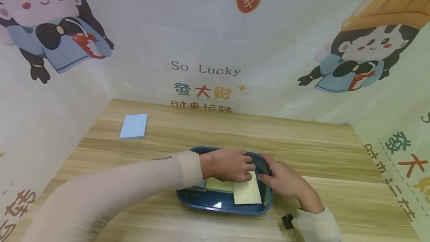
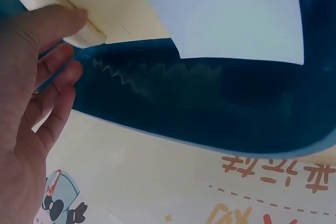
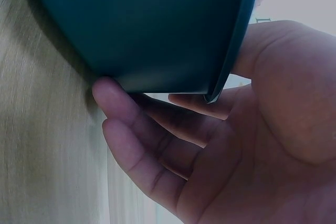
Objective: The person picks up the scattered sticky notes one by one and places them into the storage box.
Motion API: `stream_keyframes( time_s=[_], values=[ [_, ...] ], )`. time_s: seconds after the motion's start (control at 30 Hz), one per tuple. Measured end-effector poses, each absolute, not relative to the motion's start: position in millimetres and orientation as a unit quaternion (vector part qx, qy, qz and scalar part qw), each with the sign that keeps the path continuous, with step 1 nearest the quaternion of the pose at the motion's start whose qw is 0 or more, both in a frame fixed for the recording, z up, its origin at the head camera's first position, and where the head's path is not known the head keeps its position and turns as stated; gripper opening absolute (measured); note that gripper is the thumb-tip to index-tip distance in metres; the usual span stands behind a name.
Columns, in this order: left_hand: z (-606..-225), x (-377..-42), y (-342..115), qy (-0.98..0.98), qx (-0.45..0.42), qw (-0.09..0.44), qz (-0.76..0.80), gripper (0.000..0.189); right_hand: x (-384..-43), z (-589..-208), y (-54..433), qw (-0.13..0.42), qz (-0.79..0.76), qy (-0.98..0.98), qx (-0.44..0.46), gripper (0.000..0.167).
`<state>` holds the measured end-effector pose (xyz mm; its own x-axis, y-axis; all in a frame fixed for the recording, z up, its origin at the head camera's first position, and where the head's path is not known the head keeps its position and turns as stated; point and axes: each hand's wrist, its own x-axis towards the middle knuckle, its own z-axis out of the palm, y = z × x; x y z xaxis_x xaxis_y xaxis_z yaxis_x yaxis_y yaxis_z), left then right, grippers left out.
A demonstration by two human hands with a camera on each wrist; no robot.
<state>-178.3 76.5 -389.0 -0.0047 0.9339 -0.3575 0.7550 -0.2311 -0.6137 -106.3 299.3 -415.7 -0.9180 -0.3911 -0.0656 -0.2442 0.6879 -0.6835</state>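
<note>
A dark blue tray (image 1: 218,207) with a raised rim sits on the wooden table. Inside it, side by side, lie a light blue pad (image 2: 231,14), a pale yellow pad (image 1: 218,185) and a second pale yellow pad (image 1: 246,191) at the right end. My left hand (image 1: 231,165) reaches over the tray and pinches the far edge of the right-hand yellow pad, thumb on one side, as the left wrist view shows. With my right hand (image 1: 285,180) I grip the tray's right end, thumb over the rim and fingers (image 3: 126,153) along the outer wall.
Another light blue pad (image 1: 133,126) lies at the back left of the table (image 1: 302,141). Printed cloth walls (image 1: 268,66) enclose the back and both sides. A small black object (image 1: 287,221) is beside the right cuff.
</note>
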Motion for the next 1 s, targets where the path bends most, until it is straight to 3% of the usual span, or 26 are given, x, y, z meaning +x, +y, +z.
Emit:
stream_keyframes(
  time_s=[0.37, 0.67, 1.0],
  values=[
    [-390.2, -180.1, 85.7, -0.611, -0.687, 0.154, 0.362, 0.029, -106.5, -412.7, 296.9, 0.104, -0.356, 0.912, -0.174, 0.062],
    [-401.5, -179.6, 86.0, -0.628, -0.688, 0.117, 0.345, 0.027, -107.3, -414.0, 294.6, 0.107, -0.349, 0.917, -0.164, 0.060],
    [-386.9, -178.0, 60.6, -0.660, -0.668, 0.116, 0.325, 0.028, -105.9, -412.7, 296.4, 0.110, -0.344, 0.919, -0.160, 0.060]
  ],
)
